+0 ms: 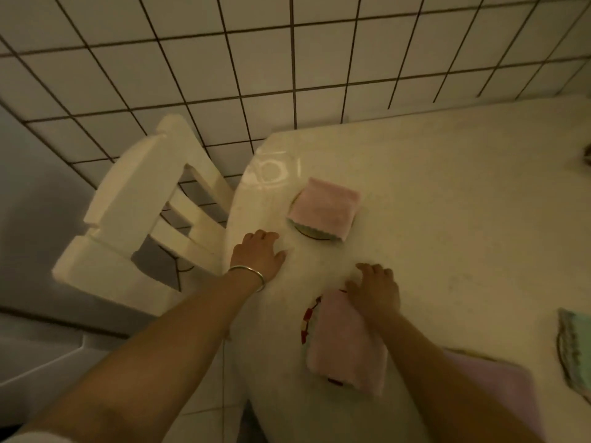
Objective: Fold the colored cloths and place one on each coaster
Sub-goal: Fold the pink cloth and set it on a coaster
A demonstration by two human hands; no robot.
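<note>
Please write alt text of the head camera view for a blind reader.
Two bare hands, left hand and right hand, lie open on a white table between two folded pink cloths, the far cloth and the near cloth, each on a coaster. A white chair stands left.

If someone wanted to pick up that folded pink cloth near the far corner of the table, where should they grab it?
Probably by the near edge of the folded pink cloth, coming from the person's side. That edge overhangs the coaster beneath it, so fingers could likely slip under and the thumb pinch all layers together, keeping the fold closed. The left hand is nearest.
</note>
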